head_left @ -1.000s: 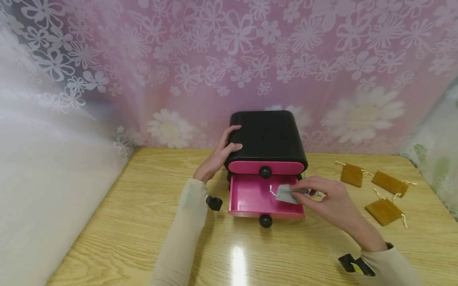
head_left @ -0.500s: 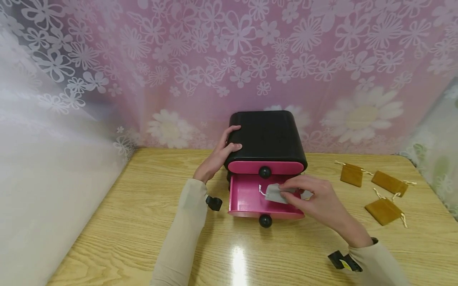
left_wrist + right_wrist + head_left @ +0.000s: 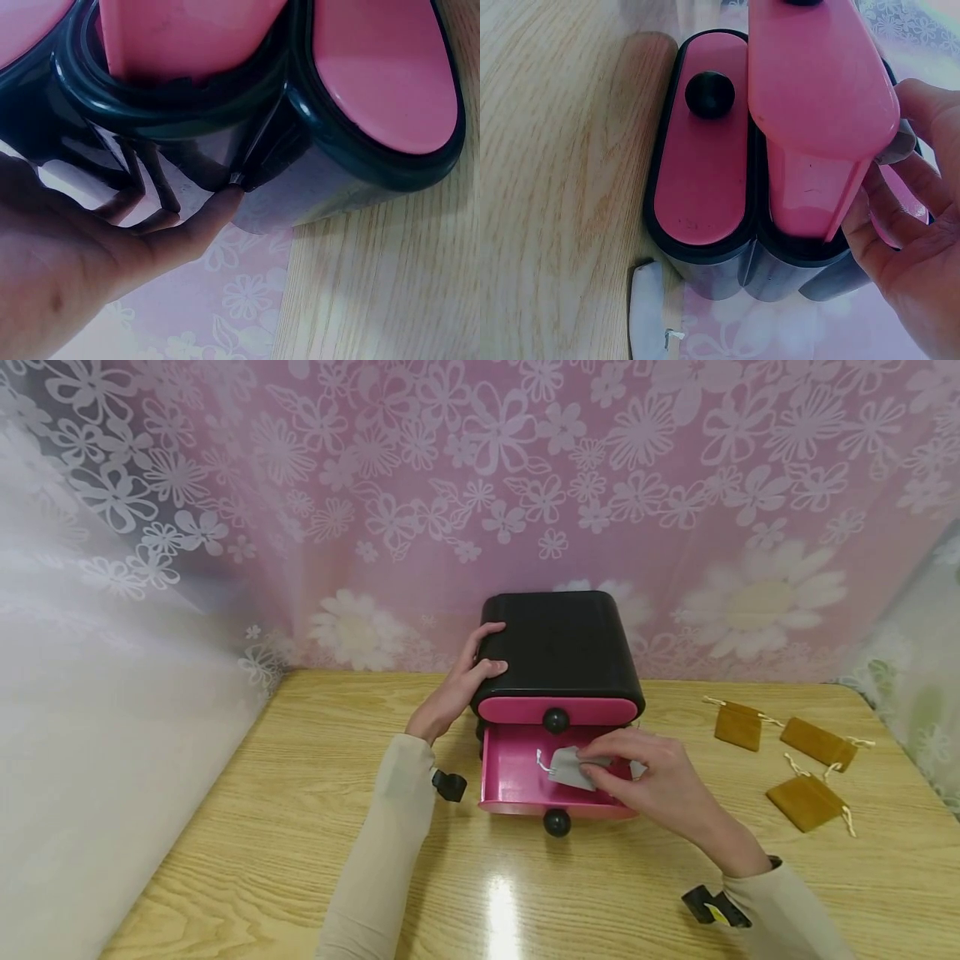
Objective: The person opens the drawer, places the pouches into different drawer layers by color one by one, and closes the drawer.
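Observation:
A black drawer unit [image 3: 558, 643] with pink drawers stands near the back of the table. Its middle drawer [image 3: 510, 777] is pulled out, with a black knob on its front. My left hand [image 3: 453, 689] rests against the unit's left side, two digits reaching onto the top edge; the left wrist view shows fingertips on its glossy side wall [image 3: 202, 161]. Over the right part of the drawer, my right hand [image 3: 660, 781] pinches a small grey drawstring pouch [image 3: 570, 768] between thumb and fingers, its white cord pointing left. The right wrist view shows only a bit of that pouch.
Three brown drawstring pouches [image 3: 806, 802] lie on the wooden table [image 3: 262, 827] to the right. Another grey pouch [image 3: 646, 311] lies beside the unit, mostly behind my right hand in the head view. A pink flowered curtain [image 3: 420, 527] hangs close behind.
My right hand has moved left with the grey pouch, from the drawer's right edge further in over it. My left hand and the drawer unit have stayed put.

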Tool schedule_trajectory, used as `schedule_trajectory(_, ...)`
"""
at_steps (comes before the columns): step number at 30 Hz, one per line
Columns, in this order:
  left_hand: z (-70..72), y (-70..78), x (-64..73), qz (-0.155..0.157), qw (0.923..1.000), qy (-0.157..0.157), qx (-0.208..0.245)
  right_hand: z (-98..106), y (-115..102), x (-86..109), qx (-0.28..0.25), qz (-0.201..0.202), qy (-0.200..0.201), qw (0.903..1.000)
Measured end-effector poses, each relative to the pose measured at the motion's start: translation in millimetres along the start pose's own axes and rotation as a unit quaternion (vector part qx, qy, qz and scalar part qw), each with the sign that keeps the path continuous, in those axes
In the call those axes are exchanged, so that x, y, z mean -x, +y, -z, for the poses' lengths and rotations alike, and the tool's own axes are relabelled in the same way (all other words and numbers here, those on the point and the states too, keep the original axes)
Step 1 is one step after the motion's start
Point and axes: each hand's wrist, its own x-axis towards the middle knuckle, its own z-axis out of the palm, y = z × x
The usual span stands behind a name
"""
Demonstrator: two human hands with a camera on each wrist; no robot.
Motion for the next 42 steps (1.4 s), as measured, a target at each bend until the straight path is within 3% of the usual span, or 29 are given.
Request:
schedule_trajectory(8,0.0,0.4,-1.1,0.001,1.0000,-0.001,0.007,-2,1,0.2,-0.002,0.013,0.004,0.9999)
schedule_trajectory(21,-0.5,-1.3,-0.2,0.004,0.9999,-0.001,0.011,1,0,1.0,-0.002,0.000,0.009,1.0000)
schedule_trajectory(42,-1.0,-0.9,1.0,0.003,1.0000,-0.002,0.004,25,2,11.0,0.000,-0.012,0.026,0.9996)
